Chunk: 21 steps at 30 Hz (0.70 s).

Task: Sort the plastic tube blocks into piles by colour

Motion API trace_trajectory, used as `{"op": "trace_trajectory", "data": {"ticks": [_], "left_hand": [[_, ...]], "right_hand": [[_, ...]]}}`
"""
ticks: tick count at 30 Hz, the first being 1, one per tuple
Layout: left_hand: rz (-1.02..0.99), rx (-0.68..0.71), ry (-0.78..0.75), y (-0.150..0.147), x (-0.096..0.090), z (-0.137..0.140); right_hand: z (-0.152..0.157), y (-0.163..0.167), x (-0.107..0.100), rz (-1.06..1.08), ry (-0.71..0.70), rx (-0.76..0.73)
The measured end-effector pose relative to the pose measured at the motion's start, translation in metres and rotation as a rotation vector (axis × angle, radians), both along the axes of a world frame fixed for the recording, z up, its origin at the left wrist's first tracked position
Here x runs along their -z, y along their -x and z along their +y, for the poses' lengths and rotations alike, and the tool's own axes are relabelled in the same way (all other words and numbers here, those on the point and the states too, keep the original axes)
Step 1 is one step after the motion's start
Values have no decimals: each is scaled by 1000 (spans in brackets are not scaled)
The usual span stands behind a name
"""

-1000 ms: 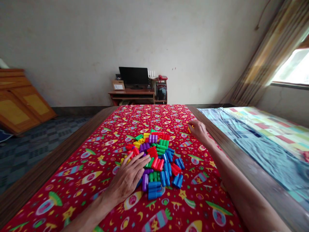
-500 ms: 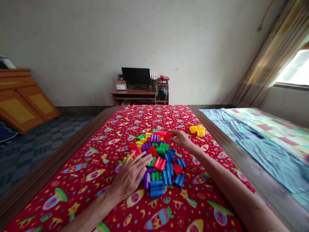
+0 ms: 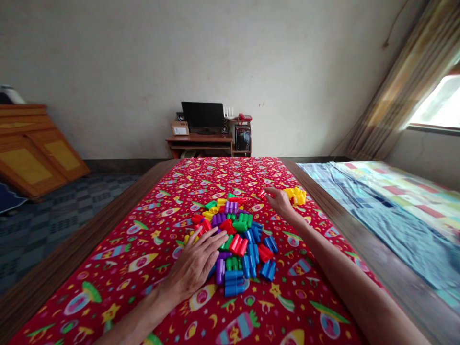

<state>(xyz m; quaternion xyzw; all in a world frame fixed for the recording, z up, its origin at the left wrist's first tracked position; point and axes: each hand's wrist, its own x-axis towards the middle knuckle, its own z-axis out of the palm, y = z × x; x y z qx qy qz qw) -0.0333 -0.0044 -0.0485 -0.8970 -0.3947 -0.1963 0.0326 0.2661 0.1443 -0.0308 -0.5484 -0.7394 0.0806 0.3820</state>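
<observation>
A loose pile of plastic building blocks in red, blue, green, purple and yellow lies on the red patterned cloth (image 3: 143,239). My left hand (image 3: 197,256) rests flat at the pile's left side, fingers spread over some blocks, touching or just above them. Past the pile's far right edge, my right hand (image 3: 278,199) pinches a red block (image 3: 262,194) at its fingertips. Just right of that hand sits a small group of yellow blocks (image 3: 297,196). Blue blocks (image 3: 234,283) lie nearest to me, and a purple block (image 3: 231,207) lies towards the far side.
Brown table edges (image 3: 319,201) flank the cloth. To the right is a bed with a patchwork cover (image 3: 402,187). Against the far wall stands a desk (image 3: 201,140) with a monitor (image 3: 203,115). A wooden cabinet (image 3: 39,148) is at the left.
My right hand has moved right, away from the pile's far edge, with a red block in its fingers. My left hand has stayed almost still.
</observation>
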Motion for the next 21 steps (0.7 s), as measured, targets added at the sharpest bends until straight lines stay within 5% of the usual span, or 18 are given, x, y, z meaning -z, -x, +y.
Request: {"op": "trace_trajectory", "data": {"ticks": [6,11,16,21], "left_hand": [[-40,-22,14,-4,-1,-3],[-37,0,18,-3,-1,-2],[-48,-5,16,-2,0,0],[-111,25,59,-2,3,0]], "right_hand": [[2,57,-13,-275,91,-401],[3,70,-13,-391,153,-346],[-2,49,-11,-207,119,-255],[-3,43,-24,250,267,-384]]}}
